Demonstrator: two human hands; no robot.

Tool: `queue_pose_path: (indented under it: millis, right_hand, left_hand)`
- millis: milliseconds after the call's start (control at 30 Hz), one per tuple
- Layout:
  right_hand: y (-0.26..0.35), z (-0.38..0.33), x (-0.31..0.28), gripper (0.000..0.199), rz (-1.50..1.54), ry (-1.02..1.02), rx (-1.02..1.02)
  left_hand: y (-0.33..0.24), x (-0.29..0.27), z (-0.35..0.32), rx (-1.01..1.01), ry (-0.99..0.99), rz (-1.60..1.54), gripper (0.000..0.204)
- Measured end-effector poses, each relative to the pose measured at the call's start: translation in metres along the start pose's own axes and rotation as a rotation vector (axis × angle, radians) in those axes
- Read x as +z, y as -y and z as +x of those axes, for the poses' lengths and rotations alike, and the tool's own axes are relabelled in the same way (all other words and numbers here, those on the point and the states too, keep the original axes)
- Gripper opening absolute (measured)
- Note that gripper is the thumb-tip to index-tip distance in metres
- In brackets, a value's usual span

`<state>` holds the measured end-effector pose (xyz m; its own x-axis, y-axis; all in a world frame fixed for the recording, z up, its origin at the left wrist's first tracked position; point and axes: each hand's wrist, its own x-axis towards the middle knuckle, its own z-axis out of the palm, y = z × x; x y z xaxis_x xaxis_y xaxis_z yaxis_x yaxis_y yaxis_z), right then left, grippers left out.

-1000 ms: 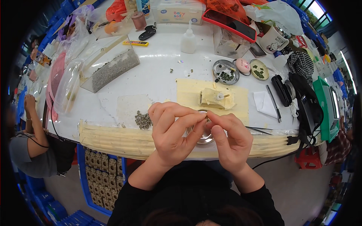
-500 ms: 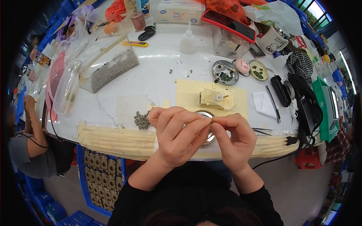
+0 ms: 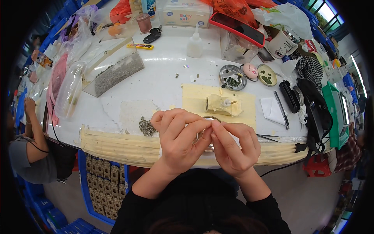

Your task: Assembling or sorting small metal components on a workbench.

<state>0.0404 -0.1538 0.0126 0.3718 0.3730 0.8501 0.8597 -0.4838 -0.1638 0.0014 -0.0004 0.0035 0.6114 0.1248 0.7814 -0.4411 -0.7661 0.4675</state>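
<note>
Over a round metal dish (image 3: 210, 149) at the table's front edge, my two hands meet fingertip to fingertip. My left hand (image 3: 178, 134) is closed in a pinch, its other fingers curled. Against it, the thumb and forefinger of my right hand (image 3: 237, 148) press together. Whatever sits between the fingertips is hidden or too small to name. Just beyond the hands, a block wrapped in cream tape (image 3: 213, 105) rests on a cream taped sheet (image 3: 194, 91), a small white tip on its top. Left of my left hand lies a little heap of grey-green bits (image 3: 146, 126).
A clear bin of grey granules (image 3: 119, 74) stands left, a squeeze bottle (image 3: 194, 46) at the back. Right are a metal dish of dark green pieces (image 3: 243, 84), a pen (image 3: 281, 110) and a black case (image 3: 290, 96). A co-worker's arm (image 3: 34, 128) shows far left.
My right hand has shifted slightly left and turned, its fingers now closer against the left fingertips. The left hand has barely moved.
</note>
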Motion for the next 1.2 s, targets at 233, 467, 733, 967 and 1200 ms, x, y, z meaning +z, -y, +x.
queue_pose_path:
  millis: [233,467,733,967,1200]
  right_hand:
    - [-0.001,0.000,0.002,0.034,0.032,-0.012,0.021]
    - [-0.005,0.007,-0.005,0.013,0.369,0.071,0.337]
    - [-0.002,0.003,-0.009,0.005,0.827,0.148,0.815]
    - [-0.004,0.002,-0.009,0.005,0.761,0.157,0.744]
    - [-0.008,0.001,-0.009,0.004,0.734,0.169,0.724]
  left_hand:
    - [-0.001,-0.001,0.003,-0.001,0.004,-0.008,0.020]
    - [-0.006,-0.003,0.004,0.068,0.026,0.063,0.023]
    - [-0.006,-0.002,0.003,0.108,0.023,0.071,0.026]
    - [-0.005,-0.002,0.003,0.100,0.023,0.055,0.026]
    - [-0.005,-0.001,0.003,0.110,0.033,0.058,0.026]
